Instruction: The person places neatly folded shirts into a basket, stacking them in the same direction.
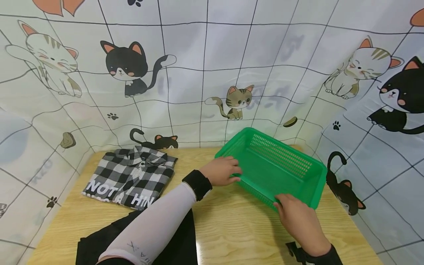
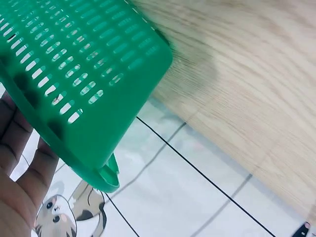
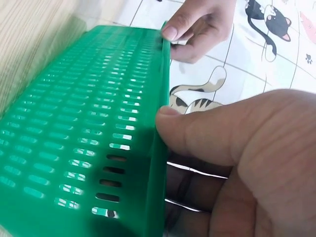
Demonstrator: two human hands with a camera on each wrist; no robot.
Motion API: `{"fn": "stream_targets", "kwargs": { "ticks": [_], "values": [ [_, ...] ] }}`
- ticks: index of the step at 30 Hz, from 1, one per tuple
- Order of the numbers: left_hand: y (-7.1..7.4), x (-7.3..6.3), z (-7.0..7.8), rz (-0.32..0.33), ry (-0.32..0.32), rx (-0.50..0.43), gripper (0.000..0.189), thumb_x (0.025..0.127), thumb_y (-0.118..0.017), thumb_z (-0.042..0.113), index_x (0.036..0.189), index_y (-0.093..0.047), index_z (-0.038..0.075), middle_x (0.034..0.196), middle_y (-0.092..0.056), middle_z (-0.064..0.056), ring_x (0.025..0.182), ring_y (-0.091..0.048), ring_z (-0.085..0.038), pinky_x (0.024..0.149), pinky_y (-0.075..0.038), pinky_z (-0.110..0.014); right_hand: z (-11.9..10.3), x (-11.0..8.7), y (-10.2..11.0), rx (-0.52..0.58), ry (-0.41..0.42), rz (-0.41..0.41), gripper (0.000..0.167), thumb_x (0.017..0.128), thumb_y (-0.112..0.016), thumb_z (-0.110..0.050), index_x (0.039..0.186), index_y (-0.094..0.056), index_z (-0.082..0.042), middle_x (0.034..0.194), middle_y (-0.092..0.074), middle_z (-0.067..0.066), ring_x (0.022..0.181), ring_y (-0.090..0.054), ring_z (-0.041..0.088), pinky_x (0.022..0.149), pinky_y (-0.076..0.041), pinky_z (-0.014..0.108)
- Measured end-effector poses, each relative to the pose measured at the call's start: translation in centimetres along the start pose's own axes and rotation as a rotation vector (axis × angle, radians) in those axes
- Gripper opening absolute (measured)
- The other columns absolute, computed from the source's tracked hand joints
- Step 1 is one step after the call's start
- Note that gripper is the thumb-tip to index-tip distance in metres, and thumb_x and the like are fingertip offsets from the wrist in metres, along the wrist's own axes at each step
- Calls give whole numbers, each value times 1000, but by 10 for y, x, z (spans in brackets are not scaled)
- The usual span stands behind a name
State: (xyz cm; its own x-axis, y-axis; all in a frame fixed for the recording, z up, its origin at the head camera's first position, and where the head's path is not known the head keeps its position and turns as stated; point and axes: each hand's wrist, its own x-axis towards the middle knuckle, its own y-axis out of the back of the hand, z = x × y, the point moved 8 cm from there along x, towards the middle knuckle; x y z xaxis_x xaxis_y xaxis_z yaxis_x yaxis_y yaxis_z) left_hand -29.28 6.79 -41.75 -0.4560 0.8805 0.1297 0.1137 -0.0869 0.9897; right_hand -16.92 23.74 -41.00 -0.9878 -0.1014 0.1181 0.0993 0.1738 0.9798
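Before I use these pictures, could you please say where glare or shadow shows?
In the head view, white glare on the table beside the black cloth; in the left wrist view, a dim left hand and soft shadow beside the green basket; in the right wrist view, a darkened basket wall near the right hand.

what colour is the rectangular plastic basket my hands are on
The rectangular plastic basket is green, best seen in the head view.

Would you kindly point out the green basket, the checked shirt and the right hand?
Green basket (image 1: pixel 269 167), head view: bare inner floor.
Checked shirt (image 1: pixel 131 177), head view: front middle.
Right hand (image 1: pixel 299 222), head view: its back.
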Motion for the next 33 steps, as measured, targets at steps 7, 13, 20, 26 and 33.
{"fn": "stream_targets", "kwargs": {
  "ticks": [7,13,20,26,33],
  "values": [
    [10,-32,4,9,15,-9,27,106,-62,37,126,-74,23,109,-67,3,101,-60,-15,91,-53,-29,-15,3,2,-18,76,52,18,95,-77,-16,110,-75,-7,99,-75,8,81,-73,26,55,-55,38],
    [11,-55,8,41,44,29,26,106,-62,32,128,-73,24,106,-67,4,98,-61,-13,86,-55,-28,-26,11,4,-58,163,115,13,93,-78,-13,104,-75,-8,86,-69,2,74,-69,21,54,-54,35],
    [24,-86,16,111,127,77,23,104,-65,32,124,-75,25,100,-66,5,89,-60,-12,69,-51,-25,-36,21,5,-84,244,206,19,91,-81,-27,96,-76,-10,79,-63,2,66,-62,17,49,-48,31],
    [31,-106,24,154,237,140,19,103,-68,30,119,-75,25,95,-65,4,83,-57,-12,62,-46,-24,-43,31,2,-98,307,279,28,88,-83,-37,87,-75,-10,78,-61,2,63,-57,16,46,-44,29],
    [26,-121,22,198,351,218,23,101,-69,22,124,-75,23,101,-68,1,88,-61,-16,63,-52,-28,-46,50,-8,-56,376,304,31,90,-81,-35,96,-76,-5,89,-68,8,80,-67,25,59,-57,37]
  ]
}}
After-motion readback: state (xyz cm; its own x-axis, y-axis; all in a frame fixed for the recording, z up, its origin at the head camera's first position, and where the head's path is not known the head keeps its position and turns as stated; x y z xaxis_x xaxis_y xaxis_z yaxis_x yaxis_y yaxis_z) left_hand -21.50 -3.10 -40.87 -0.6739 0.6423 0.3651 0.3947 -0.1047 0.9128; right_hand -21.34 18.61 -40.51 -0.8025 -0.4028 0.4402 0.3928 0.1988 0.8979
